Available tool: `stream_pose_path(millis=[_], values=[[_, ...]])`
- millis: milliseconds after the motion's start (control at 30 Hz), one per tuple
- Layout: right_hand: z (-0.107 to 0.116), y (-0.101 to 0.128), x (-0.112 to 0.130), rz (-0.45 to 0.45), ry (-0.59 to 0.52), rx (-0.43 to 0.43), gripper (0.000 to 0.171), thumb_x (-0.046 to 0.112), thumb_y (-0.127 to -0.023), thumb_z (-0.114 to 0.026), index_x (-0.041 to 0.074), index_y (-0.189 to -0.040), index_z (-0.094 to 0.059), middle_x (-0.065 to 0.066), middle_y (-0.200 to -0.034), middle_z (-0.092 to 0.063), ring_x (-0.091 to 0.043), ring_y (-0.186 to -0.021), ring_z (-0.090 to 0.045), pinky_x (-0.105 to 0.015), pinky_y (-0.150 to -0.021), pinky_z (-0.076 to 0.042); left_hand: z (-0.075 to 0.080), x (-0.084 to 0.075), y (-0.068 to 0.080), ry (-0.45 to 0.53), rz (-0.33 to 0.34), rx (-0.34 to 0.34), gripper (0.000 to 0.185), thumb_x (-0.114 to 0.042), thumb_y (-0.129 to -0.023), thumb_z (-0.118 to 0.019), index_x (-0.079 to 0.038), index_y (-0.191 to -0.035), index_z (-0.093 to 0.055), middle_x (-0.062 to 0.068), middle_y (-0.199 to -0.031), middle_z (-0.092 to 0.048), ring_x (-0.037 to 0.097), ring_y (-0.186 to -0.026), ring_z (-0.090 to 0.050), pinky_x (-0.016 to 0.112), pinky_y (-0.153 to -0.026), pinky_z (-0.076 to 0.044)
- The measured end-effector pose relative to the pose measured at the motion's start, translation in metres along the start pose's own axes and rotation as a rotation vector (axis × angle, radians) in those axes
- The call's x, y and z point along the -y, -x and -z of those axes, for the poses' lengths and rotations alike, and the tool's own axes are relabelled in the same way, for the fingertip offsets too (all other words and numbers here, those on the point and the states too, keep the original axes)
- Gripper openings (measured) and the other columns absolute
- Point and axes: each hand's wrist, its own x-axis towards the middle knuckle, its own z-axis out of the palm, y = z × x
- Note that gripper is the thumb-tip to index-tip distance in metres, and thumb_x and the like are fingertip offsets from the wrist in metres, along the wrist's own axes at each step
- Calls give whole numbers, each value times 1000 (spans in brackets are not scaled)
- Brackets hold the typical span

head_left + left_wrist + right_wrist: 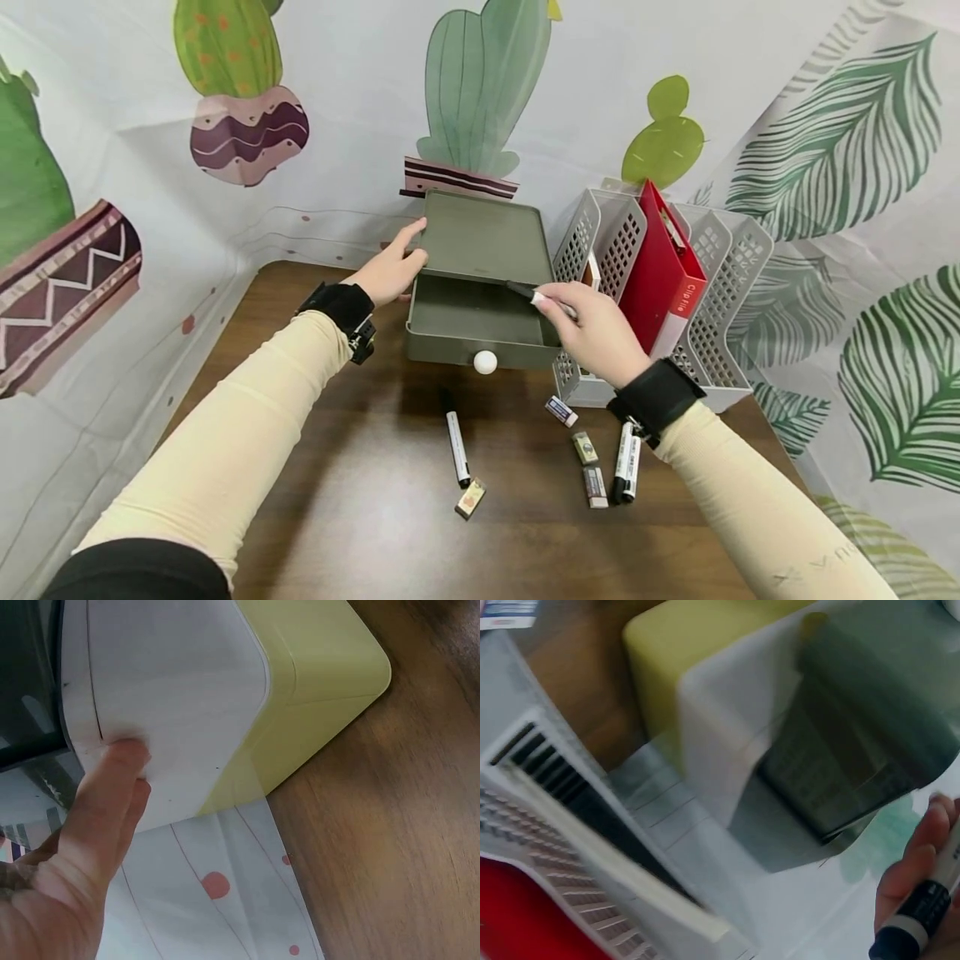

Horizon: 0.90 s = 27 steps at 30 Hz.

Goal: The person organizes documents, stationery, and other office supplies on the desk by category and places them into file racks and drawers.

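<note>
Holding a marker (534, 297) pinched in my right hand (596, 333) over the open drawer (472, 321) near the table's (375, 517) back edge, I brace the box (483, 237) with my left hand's (390, 271) straight fingers; best lower the marker flat, clear of the rack (720, 275).

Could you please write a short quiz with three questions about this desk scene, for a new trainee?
1. True or false: the drawer of the green box is pulled open.
2. What does the right hand hold? A) an eraser B) a marker C) the red folder
3. Which part of the box does the left hand touch?

Key: 1 true. 2 B. 3 its left side, near the top.
</note>
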Motion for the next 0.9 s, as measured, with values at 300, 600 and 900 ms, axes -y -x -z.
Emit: stream_pose_path(millis=[300,600,900], values=[[-19,-27,23,-13,-24,223,24,26,-107,-66,9,-118,-78,-6,-115,-76,-22,-105,-69,-42,-98,-54,1,-3,-4,-128,0,61,72,-39,-109,-21,-29,-169,17,7,-179,3,31,-161,-19,50,-127,-28],[-37,-35,27,-90,-83,314,23,30,-108,-64,13,-111,-79,1,-100,-74,-17,-91,-63,-38,-89,-53,6,-16,2,-131,43,135,71,-39,-113,-15,-10,-168,20,14,-177,16,32,-163,-14,49,-132,-10],[-41,-34,22,-105,-98,320,21,30,-108,-64,16,-110,-79,2,-102,-74,-16,-96,-66,-39,-93,-55,7,-23,1,-185,52,112,68,-40,-114,-14,-11,-170,12,12,-178,8,33,-164,0,50,-133,-7]])
